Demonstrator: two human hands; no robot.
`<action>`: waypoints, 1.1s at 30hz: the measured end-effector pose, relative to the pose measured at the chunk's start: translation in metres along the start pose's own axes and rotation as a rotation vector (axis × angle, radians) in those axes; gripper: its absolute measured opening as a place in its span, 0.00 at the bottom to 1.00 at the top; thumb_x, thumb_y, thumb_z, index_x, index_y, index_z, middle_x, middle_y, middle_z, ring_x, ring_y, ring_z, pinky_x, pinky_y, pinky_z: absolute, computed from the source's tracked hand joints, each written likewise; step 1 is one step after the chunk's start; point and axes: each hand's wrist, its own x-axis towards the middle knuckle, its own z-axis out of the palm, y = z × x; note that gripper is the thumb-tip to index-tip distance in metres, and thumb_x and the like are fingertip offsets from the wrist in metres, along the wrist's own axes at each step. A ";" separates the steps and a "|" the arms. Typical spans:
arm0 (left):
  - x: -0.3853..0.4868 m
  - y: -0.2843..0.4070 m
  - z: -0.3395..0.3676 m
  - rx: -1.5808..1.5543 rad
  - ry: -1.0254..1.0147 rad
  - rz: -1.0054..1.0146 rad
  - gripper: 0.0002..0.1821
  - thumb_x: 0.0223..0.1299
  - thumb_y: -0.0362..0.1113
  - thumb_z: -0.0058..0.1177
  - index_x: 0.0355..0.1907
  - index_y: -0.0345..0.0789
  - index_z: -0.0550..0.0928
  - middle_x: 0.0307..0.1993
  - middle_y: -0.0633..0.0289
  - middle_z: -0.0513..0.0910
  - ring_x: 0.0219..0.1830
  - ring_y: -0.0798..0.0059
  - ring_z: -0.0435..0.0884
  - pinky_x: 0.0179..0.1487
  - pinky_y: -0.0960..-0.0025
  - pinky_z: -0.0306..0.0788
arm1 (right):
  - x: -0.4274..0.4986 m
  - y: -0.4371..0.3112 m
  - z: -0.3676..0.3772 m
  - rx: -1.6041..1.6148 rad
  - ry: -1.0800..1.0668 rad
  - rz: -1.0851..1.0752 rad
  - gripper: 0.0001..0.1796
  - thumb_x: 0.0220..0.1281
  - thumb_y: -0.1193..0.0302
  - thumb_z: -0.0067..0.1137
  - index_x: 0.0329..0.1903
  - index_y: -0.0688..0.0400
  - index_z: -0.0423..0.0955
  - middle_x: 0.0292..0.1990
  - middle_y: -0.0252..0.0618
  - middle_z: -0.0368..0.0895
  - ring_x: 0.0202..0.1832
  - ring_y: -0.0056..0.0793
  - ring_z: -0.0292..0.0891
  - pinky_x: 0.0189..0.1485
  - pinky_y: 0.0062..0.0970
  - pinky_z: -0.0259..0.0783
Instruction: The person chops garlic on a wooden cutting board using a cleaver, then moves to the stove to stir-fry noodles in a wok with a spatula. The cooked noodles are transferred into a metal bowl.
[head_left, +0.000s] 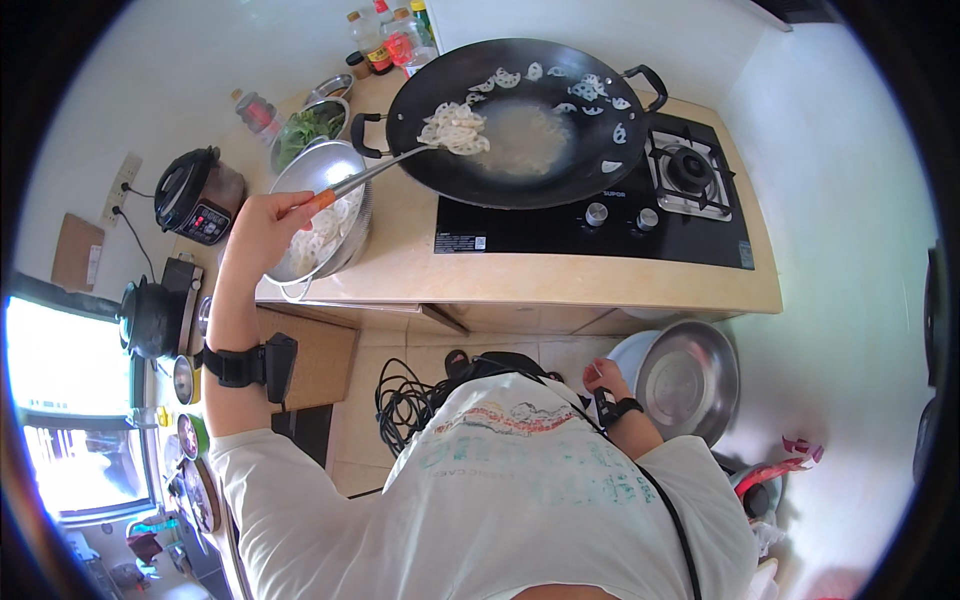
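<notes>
My left hand (279, 225) grips the orange end of a long metal-handled ladle or skimmer (371, 173). Its head is hidden under a heap of sliced lotus root (454, 129), over the left side of a large black wok (525, 196). Cloudy liquid (529, 139) pools in the wok's bottom, and loose lotus slices cling to the far and right walls. Below my left wrist stands a metal colander (324, 159) holding more lotus slices (328, 231). My right hand (609, 377) hangs low beside my body, near a steel basin (686, 382); whether its fingers hold anything is unclear.
The wok covers the left part of a black gas hob (540, 232); a bare burner (688, 172) is at right. Leafy greens (307, 133), a multicooker (196, 196) and bottles (367, 41) line the counter's left and back. Coiled black cable (405, 405) hangs beside me.
</notes>
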 end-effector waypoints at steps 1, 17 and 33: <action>-0.004 -0.005 0.001 -0.028 0.042 0.006 0.15 0.59 0.36 0.54 0.46 0.30 0.81 0.22 0.67 0.79 0.20 0.88 0.65 0.24 0.81 0.60 | 0.001 -0.001 0.002 -0.018 -0.018 -0.013 0.07 0.57 0.67 0.53 0.31 0.57 0.68 0.25 0.40 0.72 0.29 0.35 0.70 0.34 0.36 0.71; -0.160 -0.080 -0.047 0.147 0.507 -0.162 0.15 0.58 0.30 0.54 0.49 0.36 0.81 0.31 0.64 0.83 0.29 0.81 0.77 0.33 0.81 0.68 | 0.001 -0.005 0.047 -0.267 -0.182 -0.127 0.05 0.57 0.71 0.50 0.30 0.55 0.65 0.22 0.34 0.66 0.24 0.26 0.67 0.29 0.28 0.73; -0.172 -0.107 -0.028 0.161 0.574 -0.240 0.17 0.55 0.32 0.57 0.49 0.35 0.80 0.34 0.63 0.84 0.31 0.79 0.81 0.35 0.76 0.72 | -0.012 0.008 0.090 -0.440 -0.178 -0.248 0.09 0.58 0.65 0.53 0.28 0.55 0.67 0.22 0.34 0.70 0.23 0.26 0.69 0.28 0.25 0.72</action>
